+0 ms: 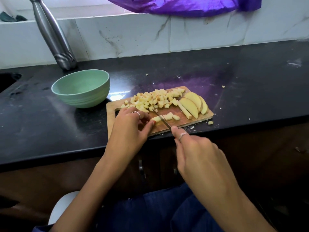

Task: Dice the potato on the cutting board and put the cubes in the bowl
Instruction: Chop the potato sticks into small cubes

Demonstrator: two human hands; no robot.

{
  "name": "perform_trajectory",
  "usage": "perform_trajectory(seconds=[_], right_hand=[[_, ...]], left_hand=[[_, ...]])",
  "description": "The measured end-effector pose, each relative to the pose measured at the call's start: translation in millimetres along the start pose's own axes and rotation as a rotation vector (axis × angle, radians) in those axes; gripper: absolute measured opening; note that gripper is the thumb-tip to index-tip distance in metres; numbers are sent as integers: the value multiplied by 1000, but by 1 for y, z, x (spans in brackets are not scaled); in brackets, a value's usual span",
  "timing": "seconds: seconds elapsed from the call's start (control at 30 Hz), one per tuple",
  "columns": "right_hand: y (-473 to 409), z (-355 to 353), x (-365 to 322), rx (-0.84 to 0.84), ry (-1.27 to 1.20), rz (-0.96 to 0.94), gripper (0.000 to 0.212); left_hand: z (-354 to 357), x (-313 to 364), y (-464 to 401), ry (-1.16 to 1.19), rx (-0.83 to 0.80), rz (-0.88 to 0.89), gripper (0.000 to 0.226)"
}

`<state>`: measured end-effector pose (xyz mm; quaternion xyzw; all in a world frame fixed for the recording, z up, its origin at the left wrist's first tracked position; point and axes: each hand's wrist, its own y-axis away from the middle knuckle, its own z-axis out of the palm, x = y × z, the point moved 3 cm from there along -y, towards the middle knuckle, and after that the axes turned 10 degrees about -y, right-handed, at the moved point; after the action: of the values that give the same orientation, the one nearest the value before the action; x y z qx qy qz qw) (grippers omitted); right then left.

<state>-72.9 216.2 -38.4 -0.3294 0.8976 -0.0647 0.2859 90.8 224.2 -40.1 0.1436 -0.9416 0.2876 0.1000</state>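
On the wooden cutting board, the left hand pins a potato strip with its fingertips; the right hand is closed on a knife, blade across the strip. The strip's long axis runs left–right. Cut cubes lie at the far side, uncut slices at right. The green bowl stands left of the board.
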Motion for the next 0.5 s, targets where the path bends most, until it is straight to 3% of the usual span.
perform_trajectory(seconds=[0.07, 0.2, 0.33, 0.5], right_hand=[[12, -3, 5, -32, -4, 47, 49], [17, -22, 10, 74, -42, -10, 35], [0, -23, -3, 127, -108, -83, 33], [8, -2, -11, -12, -123, -43, 49]], left_hand=[[1, 1, 0, -5, 2, -8, 16], [0, 0, 0, -8, -17, -1, 19], [-2, -2, 1, -11, -45, 8, 23], [-2, -2, 1, 6, -3, -10, 15]])
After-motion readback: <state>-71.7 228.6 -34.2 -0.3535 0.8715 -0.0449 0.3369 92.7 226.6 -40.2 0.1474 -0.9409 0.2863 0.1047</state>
